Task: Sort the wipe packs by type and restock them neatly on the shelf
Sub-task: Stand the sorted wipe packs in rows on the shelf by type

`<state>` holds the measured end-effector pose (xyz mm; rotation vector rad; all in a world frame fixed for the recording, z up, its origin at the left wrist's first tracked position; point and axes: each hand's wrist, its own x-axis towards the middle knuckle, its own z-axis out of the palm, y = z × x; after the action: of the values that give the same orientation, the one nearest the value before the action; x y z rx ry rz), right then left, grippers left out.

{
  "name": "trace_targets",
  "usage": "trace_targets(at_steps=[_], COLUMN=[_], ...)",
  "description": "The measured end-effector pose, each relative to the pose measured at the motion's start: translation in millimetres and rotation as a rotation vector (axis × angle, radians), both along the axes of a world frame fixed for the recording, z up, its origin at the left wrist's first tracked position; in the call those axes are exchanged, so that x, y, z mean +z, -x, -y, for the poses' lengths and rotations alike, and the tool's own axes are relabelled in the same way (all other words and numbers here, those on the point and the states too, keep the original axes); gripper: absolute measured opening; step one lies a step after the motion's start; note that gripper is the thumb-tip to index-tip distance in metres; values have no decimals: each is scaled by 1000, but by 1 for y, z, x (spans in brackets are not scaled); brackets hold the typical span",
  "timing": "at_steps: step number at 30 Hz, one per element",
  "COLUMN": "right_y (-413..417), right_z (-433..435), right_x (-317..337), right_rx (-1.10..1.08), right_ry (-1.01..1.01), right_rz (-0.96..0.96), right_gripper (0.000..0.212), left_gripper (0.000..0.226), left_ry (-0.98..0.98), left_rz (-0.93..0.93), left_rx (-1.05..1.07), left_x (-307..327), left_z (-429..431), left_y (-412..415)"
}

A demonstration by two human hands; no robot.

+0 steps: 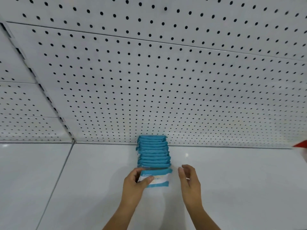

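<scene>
A row of several blue wipe packs (153,151) stands on edge on the white shelf (232,180), running from the pegboard back wall toward me. The frontmost blue-and-white pack (159,179) shows its label. My left hand (135,185) grips this front pack at its left end, thumb across the face and fingers behind it. My right hand (189,180) hovers just right of the pack, fingers relaxed and slightly bent, holding nothing and apart from the pack.
A white pegboard (149,80) rises behind the shelf. A seam (66,156) divides the shelf board into a left and right section. A red object (301,144) pokes in at the right edge, near the back wall.
</scene>
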<state>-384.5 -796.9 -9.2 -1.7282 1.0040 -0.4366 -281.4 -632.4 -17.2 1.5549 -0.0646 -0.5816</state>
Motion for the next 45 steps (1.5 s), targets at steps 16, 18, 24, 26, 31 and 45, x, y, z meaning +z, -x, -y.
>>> trace_targets(at_steps=[16,18,24,26,31,45], right_y=[-31,-33,-29,-29,-24,79], right_z=[-7,-6,-10,-11,-11,-25], right_x=[-14,-16,-23,-26,-23,26], right_rx=[227,213,176,165,149,5], right_ry=[204,213,162,121,14,-44], right_rz=[-102,-81,-139,-163,-137,173], right_gripper=[21,28,28,26,30,52], left_gripper=[87,89,88,87,87,57], left_ry=[-299,-300,-296,-302,-314,-207], left_rz=[176,215,271,236,237,434], left_rx=[215,196,129,112,52,-114], left_x=[-20,-17,-20,-20,-23,30], left_z=[17,19,14,13,10,-3], left_y=[1,-4,-10,-9,-16,62])
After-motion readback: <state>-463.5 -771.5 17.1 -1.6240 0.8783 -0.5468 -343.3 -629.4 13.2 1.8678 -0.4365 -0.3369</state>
